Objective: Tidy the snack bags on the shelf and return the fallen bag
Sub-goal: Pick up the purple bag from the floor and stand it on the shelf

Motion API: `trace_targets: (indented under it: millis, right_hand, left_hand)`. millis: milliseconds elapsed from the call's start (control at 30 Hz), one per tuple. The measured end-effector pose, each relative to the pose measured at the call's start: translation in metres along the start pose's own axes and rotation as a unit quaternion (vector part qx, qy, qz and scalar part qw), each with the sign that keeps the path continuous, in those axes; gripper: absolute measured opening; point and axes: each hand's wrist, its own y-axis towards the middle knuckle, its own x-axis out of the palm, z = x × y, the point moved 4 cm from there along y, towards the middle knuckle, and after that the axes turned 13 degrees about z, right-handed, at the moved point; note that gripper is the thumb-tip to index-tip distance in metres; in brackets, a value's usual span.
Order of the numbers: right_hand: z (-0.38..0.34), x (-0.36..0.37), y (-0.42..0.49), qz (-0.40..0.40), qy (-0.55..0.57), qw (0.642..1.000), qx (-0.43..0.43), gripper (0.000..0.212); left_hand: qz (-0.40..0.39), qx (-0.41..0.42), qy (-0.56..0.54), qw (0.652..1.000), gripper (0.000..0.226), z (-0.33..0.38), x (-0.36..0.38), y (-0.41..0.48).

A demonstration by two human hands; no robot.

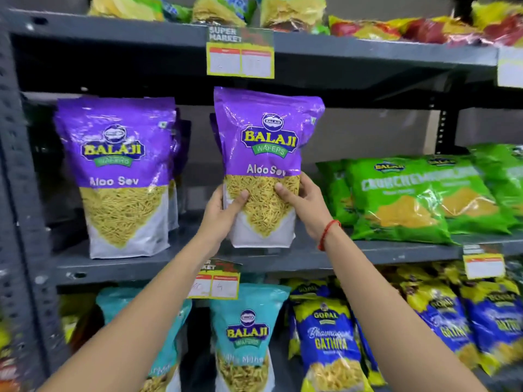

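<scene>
Upright, purple bag [263,154] between hands [263,202]

Both hands grip a purple Aloo Sev bag [263,165] upright on the middle shelf [283,257]: left hand [223,206] at its lower left edge, right hand [302,196] at its lower right. A second purple bag [119,176] stands to the left, green bags [410,199] lie to the right.

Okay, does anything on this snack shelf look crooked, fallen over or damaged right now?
Nothing looks torn or spilled. The green bags on the middle shelf lie slumped and overlapping, while the purple Aloo Sev bag at left stands upright. A second purple bag, held by the left hand and right hand, tilts slightly.
</scene>
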Motion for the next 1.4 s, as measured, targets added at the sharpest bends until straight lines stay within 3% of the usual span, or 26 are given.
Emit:
trace_targets:
  millis: [233,367,467,567,767,867,933,1000,1033,1133,1267,1400]
  right_hand:
    - [0.041,0.017,0.024,0.034,0.064,0.994,0.086,0.058]
    - [0.037,0.025,0.038,0.052,0.098,0.991,0.078,0.046]
    - [0.033,0.028,0.052,0.083,0.14,0.981,0.101,0.039]
    - [0.027,0.027,0.068,0.133,0.139,0.974,0.116,0.009]
    - [0.001,0.016,0.083,0.207,0.131,0.967,0.073,0.02]
    - [0.002,0.008,0.074,0.166,0.092,0.979,0.076,0.013]
    - [0.014,0.005,0.058,0.101,0.054,0.989,0.095,0.038]
    - [0.033,0.004,0.038,0.003,-0.013,0.995,0.102,0.058]
    - [0.043,0.003,0.027,-0.061,-0.062,0.991,0.1,0.058]
    - [0.062,0.002,0.0,-0.211,-0.177,0.957,0.087,0.074]
    - [0.068,-0.007,-0.002,-0.232,-0.252,0.935,0.09,0.096]
    - [0.069,-0.009,-0.002,-0.243,-0.264,0.929,0.094,0.084]
  left_hand:
    - [-0.049,-0.047,0.046,0.997,0.028,-0.018,-0.025,0.012]
    - [-0.147,-0.08,0.135,0.977,0.073,-0.019,-0.031,0.007]
    - [-0.156,-0.088,0.189,0.966,0.065,-0.024,-0.036,0.005]
    - [-0.148,-0.079,0.203,0.965,0.062,-0.026,-0.035,0.006]
    - [-0.158,-0.084,0.193,0.965,0.056,-0.027,-0.029,0.007]
    - [-0.173,-0.095,0.219,0.956,0.054,-0.029,-0.032,0.006]
    - [-0.191,-0.096,0.252,0.944,0.059,-0.027,-0.033,0.004]
    - [-0.221,-0.09,0.288,0.927,0.069,-0.026,-0.036,0.002]
    - [-0.23,-0.092,0.304,0.92,0.071,-0.026,-0.037,0.001]
    - [-0.232,-0.101,0.329,0.91,0.078,-0.027,-0.04,0.002]
    - [-0.224,-0.077,0.341,0.91,0.07,-0.03,-0.038,0.003]
    - [-0.228,-0.073,0.35,0.906,0.07,-0.037,-0.04,0.005]
